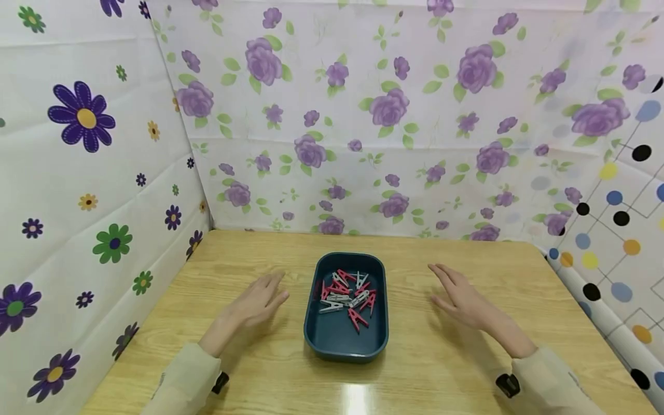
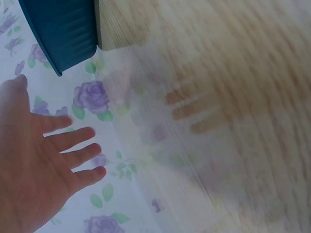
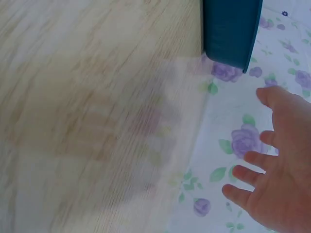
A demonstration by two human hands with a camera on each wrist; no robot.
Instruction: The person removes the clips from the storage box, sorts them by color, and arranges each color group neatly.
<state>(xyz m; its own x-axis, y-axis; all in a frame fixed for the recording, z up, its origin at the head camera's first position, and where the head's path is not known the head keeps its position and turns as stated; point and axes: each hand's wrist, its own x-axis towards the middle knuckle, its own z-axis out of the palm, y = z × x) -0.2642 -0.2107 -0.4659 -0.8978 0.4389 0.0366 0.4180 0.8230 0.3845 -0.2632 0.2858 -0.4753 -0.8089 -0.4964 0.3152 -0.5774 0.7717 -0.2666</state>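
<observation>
A dark teal plastic tray [image 1: 344, 344] stands on the table between the two hands. Inside it lie several clothespins, some red [image 1: 357, 319] and some pale grey [image 1: 331, 307], in a loose heap toward its far half. To the left of the tray, the left hand [image 1: 255, 302] hovers over the wood with its fingers spread and holds nothing. On the other side the right hand [image 1: 463, 300] is likewise raised, its fingers extended and its palm bare. Both wrist views show each palm [image 2: 36, 174] facing inward, apart from the tray's side wall [image 3: 229, 34].
A light wooden table [image 1: 415, 369] spreads under everything. Flowered cloth [image 1: 332, 115] hangs behind it, with more patterned cloth at the left [image 1: 114, 190] and right [image 1: 617, 253]. A dark strap piece [image 1: 507, 385] shows beneath the right cuff.
</observation>
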